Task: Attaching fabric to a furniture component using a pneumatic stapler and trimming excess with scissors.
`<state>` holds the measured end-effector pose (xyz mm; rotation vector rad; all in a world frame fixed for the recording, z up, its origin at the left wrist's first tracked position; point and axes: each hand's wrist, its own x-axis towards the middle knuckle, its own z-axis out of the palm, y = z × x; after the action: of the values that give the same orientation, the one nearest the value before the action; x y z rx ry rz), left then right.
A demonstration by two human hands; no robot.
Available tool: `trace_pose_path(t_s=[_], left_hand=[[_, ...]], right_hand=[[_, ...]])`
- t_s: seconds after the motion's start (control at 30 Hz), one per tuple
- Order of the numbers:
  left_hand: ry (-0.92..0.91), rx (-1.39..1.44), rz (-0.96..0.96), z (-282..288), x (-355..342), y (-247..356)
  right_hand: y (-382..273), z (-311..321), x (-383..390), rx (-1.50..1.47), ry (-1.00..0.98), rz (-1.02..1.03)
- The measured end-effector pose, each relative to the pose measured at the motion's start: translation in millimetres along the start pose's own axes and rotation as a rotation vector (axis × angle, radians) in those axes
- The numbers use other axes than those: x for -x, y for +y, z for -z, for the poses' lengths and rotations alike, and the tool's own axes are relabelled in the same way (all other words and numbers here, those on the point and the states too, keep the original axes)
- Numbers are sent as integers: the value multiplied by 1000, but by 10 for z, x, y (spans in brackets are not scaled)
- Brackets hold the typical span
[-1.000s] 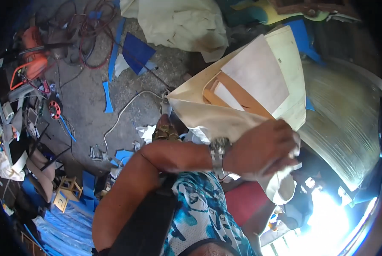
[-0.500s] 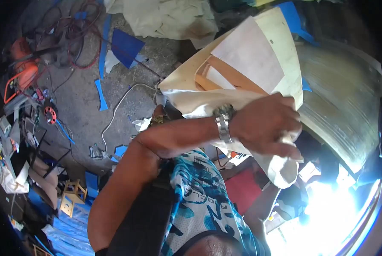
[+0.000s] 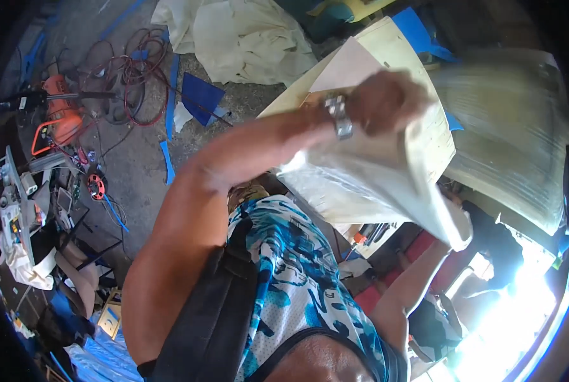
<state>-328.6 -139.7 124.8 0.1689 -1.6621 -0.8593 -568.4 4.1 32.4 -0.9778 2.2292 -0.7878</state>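
My left hand (image 3: 389, 102), with a metal-banded watch at the wrist, is closed on the upper edge of a whitish sheet of fabric (image 3: 373, 172) and holds it raised. Motion blurs the hand and the sheet. The sheet hangs in a slack fold toward the right, over a pale, wedge-shaped panel (image 3: 434, 137). A light pinkish piece (image 3: 345, 63) lies on the panel, partly behind my left hand. My right forearm (image 3: 418, 274) reaches up from the lower right to the sheet's folded end. The sheet hides most of my right hand, so its fingers do not show.
A plastic-wrapped bulky piece (image 3: 504, 127) stands at the right. Cream cloth (image 3: 252, 41) lies at the far side. On the left floor are a coiled red hose (image 3: 135, 79), an orange machine (image 3: 62, 121) and blue scraps (image 3: 201, 99). Glare washes out the lower right.
My left hand has moved up and away, pulling the sheet with it. The sheet's rolled end has opened into a longer fold, and the whole view has shifted slightly.
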Motion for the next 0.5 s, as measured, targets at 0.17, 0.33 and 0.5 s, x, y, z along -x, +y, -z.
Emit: trace_pose_path(t_s=[0.17, 0.33, 0.5], left_hand=[[-298, -596, 261, -5, -1246, 512], [-22, -55, 696, 45, -2214, 320], [25, 30, 749, -74, -2314, 232]], right_hand=[[115, 103, -282, -12, 25, 59], [136, -164, -501, 2, -57, 120], [418, -267, -586, 18, -52, 106]])
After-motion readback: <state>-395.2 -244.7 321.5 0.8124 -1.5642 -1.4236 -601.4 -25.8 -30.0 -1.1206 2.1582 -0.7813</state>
